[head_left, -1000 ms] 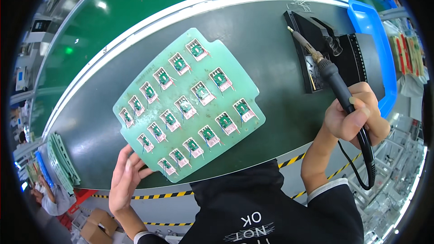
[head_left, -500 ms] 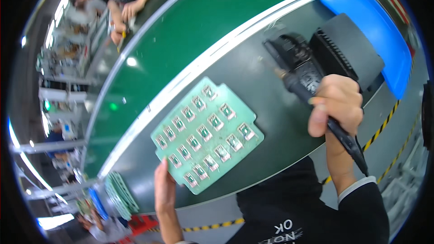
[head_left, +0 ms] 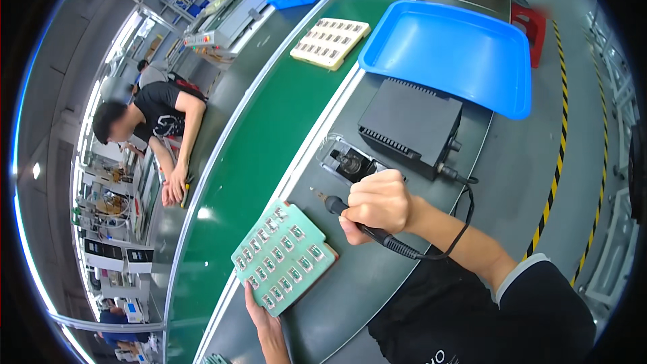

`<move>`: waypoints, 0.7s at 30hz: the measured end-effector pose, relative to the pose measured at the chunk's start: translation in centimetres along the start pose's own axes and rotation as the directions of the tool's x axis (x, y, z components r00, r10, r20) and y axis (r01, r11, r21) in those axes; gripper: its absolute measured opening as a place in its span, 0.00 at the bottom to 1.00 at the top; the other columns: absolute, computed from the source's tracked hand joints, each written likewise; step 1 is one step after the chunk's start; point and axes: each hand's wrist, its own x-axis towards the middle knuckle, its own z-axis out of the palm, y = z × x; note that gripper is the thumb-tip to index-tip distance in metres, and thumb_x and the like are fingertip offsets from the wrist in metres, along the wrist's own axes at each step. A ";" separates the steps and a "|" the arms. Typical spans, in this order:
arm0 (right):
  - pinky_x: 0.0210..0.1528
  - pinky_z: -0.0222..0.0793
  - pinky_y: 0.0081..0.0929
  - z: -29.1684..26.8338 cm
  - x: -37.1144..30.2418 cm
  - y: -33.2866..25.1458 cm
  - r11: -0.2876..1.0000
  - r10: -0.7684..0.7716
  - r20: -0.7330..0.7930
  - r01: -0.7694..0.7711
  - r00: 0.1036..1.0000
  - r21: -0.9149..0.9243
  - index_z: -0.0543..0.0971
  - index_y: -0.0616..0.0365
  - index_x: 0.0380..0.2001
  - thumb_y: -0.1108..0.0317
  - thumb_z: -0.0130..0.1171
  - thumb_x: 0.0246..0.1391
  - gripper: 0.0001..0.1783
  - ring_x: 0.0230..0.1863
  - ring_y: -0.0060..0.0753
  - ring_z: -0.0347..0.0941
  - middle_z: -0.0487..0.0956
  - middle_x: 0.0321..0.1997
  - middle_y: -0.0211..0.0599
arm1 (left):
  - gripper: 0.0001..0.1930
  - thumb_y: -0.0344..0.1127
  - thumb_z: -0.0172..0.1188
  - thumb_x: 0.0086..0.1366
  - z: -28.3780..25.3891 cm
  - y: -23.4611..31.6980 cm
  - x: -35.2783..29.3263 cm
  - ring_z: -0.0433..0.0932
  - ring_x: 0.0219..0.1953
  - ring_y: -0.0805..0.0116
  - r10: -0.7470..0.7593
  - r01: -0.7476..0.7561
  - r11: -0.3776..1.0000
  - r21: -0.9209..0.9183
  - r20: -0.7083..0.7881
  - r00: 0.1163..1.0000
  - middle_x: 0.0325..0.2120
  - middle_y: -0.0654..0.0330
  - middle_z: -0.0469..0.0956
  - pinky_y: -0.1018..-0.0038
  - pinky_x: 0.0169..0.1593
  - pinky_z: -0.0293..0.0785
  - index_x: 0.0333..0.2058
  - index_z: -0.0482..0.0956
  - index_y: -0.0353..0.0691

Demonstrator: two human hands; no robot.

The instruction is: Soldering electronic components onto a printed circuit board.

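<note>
Soldering iron (head_left: 335,205) partly hidden.

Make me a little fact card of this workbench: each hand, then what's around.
Left hand: touching the edge of a green panel
Panel: bears three rows of small parts
Right hand: gripping a soldering iron, tip pointing away from the body
Beyond the right hand: black box, large blue tray
Across the green strip: another person, in black

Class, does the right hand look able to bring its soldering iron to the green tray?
Probably yes: the right hand holds the soldering iron near the green tray, with nothing visible between.
</note>
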 end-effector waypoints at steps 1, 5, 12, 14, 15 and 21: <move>0.15 0.63 0.20 -0.7 -0.4 -0.4 1.000 0.001 -0.019 -0.001 1.000 0.002 0.70 0.56 0.21 0.77 0.60 0.29 0.11 0.15 0.28 0.68 0.69 0.17 0.27 | 0.24 0.45 0.43 0.68 0.4 -0.5 -0.1 0.70 0.52 0.59 0.017 -0.017 0.999 -0.032 -0.004 1.000 0.53 0.52 0.67 0.63 0.55 0.69 0.56 0.60 0.35; 0.15 0.65 0.20 -1.1 -0.4 -0.9 0.999 0.042 -0.053 -0.041 0.998 0.025 0.70 0.56 0.20 0.77 0.60 0.28 0.11 0.15 0.29 0.69 0.70 0.17 0.28 | 0.25 0.47 0.41 0.68 -0.7 -0.2 3.5 0.66 0.55 0.54 0.073 -0.079 0.989 -0.125 -0.050 0.996 0.56 0.52 0.64 0.56 0.57 0.66 0.58 0.57 0.37; 0.13 0.61 0.22 0.6 -0.4 -0.2 0.996 0.080 -0.034 -0.078 0.996 0.040 0.65 0.55 0.15 0.75 0.59 0.35 0.12 0.12 0.28 0.63 0.64 0.13 0.28 | 0.24 0.46 0.35 0.69 -0.3 -0.3 16.3 0.59 0.60 0.52 0.164 -0.232 0.915 -0.330 -0.221 0.961 0.60 0.53 0.56 0.48 0.58 0.59 0.60 0.55 0.41; 0.14 0.62 0.21 0.9 -0.9 0.1 0.996 0.082 -0.007 -0.082 0.997 0.036 0.67 0.55 0.16 0.77 0.60 0.32 0.11 0.13 0.28 0.66 0.67 0.14 0.28 | 0.24 0.45 0.33 0.69 3.6 -0.5 17.5 0.59 0.60 0.52 0.168 -0.255 0.885 -0.389 -0.244 0.955 0.59 0.52 0.57 0.50 0.59 0.59 0.60 0.55 0.41; 0.15 0.64 0.21 0.9 -0.9 0.0 0.995 0.089 0.020 -0.090 0.996 0.036 0.70 0.56 0.18 0.78 0.61 0.29 0.11 0.14 0.28 0.68 0.70 0.15 0.28 | 0.24 0.45 0.33 0.69 5.2 -0.7 17.8 0.58 0.60 0.53 0.177 -0.251 0.878 -0.407 -0.211 0.961 0.59 0.52 0.58 0.51 0.60 0.58 0.60 0.55 0.40; 0.15 0.64 0.20 1.5 -0.6 -0.2 0.994 0.087 0.027 -0.088 0.996 0.068 0.70 0.55 0.18 0.78 0.61 0.28 0.11 0.14 0.28 0.68 0.70 0.16 0.28 | 0.24 0.37 0.36 0.69 7.6 -0.2 17.5 0.55 0.62 0.49 -0.194 0.272 0.818 -0.507 0.202 0.960 0.60 0.44 0.54 0.59 0.65 0.52 0.58 0.50 0.26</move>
